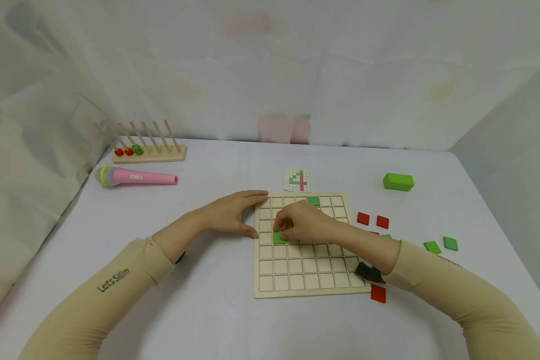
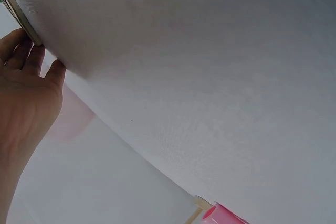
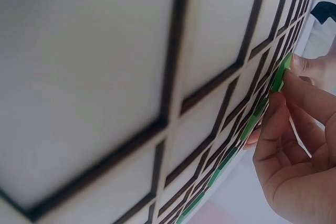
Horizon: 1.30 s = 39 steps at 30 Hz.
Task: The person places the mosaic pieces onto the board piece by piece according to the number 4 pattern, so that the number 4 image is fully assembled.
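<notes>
A wooden grid board (image 1: 297, 282) lies on the table, divided into square cells. At its left edge is my left hand (image 1: 227, 212), with thumb and fingers spread and fingertips touching the rim near the top-left corner. My right hand (image 1: 308, 222) reaches over the board and pinches a green square tile (image 1: 279, 238) at a cell on the left side. The right wrist view shows that tile (image 3: 282, 73) at the fingertips, with more green tiles (image 3: 223, 166) in a line beyond. Another green tile (image 1: 313, 201) sits in the board's top row. The right hand covers part of the middle cells.
Behind the board lies a small pattern card (image 1: 298, 180). Red tiles (image 1: 363, 218) and green tiles (image 1: 450, 243) are scattered at the right, near a green block (image 1: 398, 182). A pink microphone (image 1: 146, 177) and a wooden peg rack (image 1: 150, 157) with red and green pieces stand back left.
</notes>
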Each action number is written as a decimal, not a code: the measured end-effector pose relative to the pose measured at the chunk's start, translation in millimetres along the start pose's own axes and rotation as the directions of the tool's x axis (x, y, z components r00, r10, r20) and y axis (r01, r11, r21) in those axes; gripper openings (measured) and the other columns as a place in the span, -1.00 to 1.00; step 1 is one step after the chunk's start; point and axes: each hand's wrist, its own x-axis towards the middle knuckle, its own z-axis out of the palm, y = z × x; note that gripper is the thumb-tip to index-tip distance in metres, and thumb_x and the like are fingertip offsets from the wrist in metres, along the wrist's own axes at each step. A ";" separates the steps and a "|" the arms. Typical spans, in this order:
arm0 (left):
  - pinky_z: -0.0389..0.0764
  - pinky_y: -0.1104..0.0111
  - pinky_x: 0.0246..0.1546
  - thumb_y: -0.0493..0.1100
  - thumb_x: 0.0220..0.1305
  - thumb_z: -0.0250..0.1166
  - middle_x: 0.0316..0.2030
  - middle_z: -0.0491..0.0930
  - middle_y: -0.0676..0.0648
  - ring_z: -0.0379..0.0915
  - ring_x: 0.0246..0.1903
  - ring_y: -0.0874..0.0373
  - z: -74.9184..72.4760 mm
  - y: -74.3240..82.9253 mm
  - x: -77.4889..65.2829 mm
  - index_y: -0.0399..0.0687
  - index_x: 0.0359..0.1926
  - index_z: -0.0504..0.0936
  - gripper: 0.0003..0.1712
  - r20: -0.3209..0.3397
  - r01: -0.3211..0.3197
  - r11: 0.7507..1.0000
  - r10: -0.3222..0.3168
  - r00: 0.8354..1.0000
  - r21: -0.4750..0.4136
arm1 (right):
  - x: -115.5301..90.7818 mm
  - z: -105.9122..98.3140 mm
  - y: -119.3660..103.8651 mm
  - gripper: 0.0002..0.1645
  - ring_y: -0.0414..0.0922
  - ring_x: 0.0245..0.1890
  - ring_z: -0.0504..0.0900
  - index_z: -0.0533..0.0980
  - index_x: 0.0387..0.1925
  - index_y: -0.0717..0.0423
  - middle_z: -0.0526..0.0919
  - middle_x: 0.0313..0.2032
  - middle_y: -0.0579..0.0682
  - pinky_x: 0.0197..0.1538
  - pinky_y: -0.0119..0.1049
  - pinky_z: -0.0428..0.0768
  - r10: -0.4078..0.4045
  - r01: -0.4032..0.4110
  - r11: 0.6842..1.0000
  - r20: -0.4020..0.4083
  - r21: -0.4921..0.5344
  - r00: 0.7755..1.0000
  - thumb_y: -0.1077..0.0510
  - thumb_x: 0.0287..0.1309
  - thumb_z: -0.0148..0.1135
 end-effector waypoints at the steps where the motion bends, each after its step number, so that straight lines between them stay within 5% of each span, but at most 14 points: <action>1: 0.14 0.03 0.54 0.37 -0.05 0.46 0.55 0.08 0.07 -0.02 0.56 0.03 -0.1 0.2 -0.1 0.04 0.53 0.14 0.21 0.002 0.002 1.000 -0.002 1.000 0.001 | -0.1 0.1 0.1 -0.86 -0.34 -0.39 0.58 0.71 -0.28 -0.01 0.72 -0.39 -0.17 -0.26 -0.51 0.57 0.001 -0.001 1.000 0.000 -0.001 1.000 0.22 0.06 0.44; 13: 0.14 0.02 0.54 0.37 -0.05 0.46 0.56 0.06 0.08 -0.03 0.56 0.03 0.3 -0.2 0.1 0.08 0.54 0.11 0.22 0.009 0.020 1.000 -0.020 1.000 0.001 | 0.1 -2.2 -0.5 -0.88 -0.33 -0.37 0.58 0.70 -0.30 -0.02 0.71 -0.37 -0.18 -0.24 -0.48 0.58 -0.004 0.004 1.000 0.000 -0.011 1.000 0.21 0.08 0.42; 22: 0.15 0.02 0.53 0.33 -0.02 0.48 0.56 0.07 0.05 -0.01 0.56 0.01 0.1 1.3 1.4 0.08 0.54 0.10 0.20 0.005 0.023 1.000 -0.023 1.000 0.016 | -8.9 -31.2 1.7 -0.86 -0.23 -0.34 0.65 0.69 -0.20 0.05 0.74 -0.31 -0.11 -0.24 -0.37 0.62 0.022 -0.021 1.000 -0.098 0.013 0.995 0.19 0.18 0.36; 39: 0.16 0.03 0.53 0.36 -0.04 0.47 0.56 0.07 0.03 -0.01 0.56 -0.01 -0.6 3.3 0.7 0.05 0.54 0.10 0.23 0.007 0.011 1.000 -0.011 1.000 0.025 | -56.6 -84.8 58.3 -0.74 -0.12 -0.21 0.65 0.66 -0.06 0.05 0.75 -0.21 -0.01 -0.23 -0.31 0.55 0.190 -0.186 0.982 -0.240 0.041 0.952 0.14 0.20 0.35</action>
